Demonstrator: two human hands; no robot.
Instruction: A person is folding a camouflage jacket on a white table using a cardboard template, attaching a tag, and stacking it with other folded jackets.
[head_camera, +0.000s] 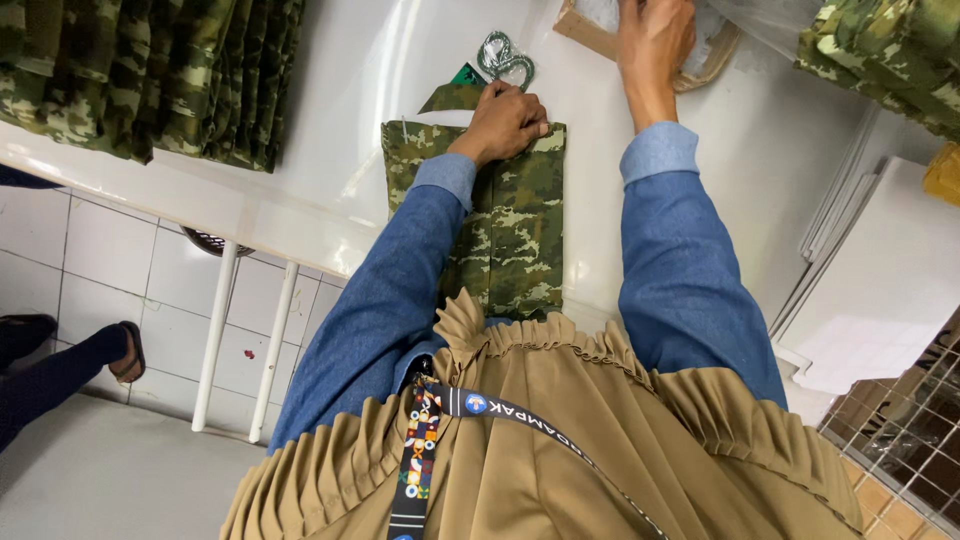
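A folded camouflage garment (515, 235) lies flat on the white table (330, 200) right in front of me. My left hand (503, 122) presses down on its far end with fingers curled, holding nothing. My right hand (653, 40) reaches further out, onto clear plastic bags lying in a shallow wooden tray (590, 35) at the table's far edge; whether it grips anything I cannot tell. Both arms wear blue denim sleeves.
A coil of grey cord (505, 57) and a green tag lie just beyond the garment. Stacks of camouflage clothing sit at the left (150, 75) and the far right (890, 60). White boards (880, 270) lean at the right. Another person's sandalled foot (125, 352) shows on the tiled floor.
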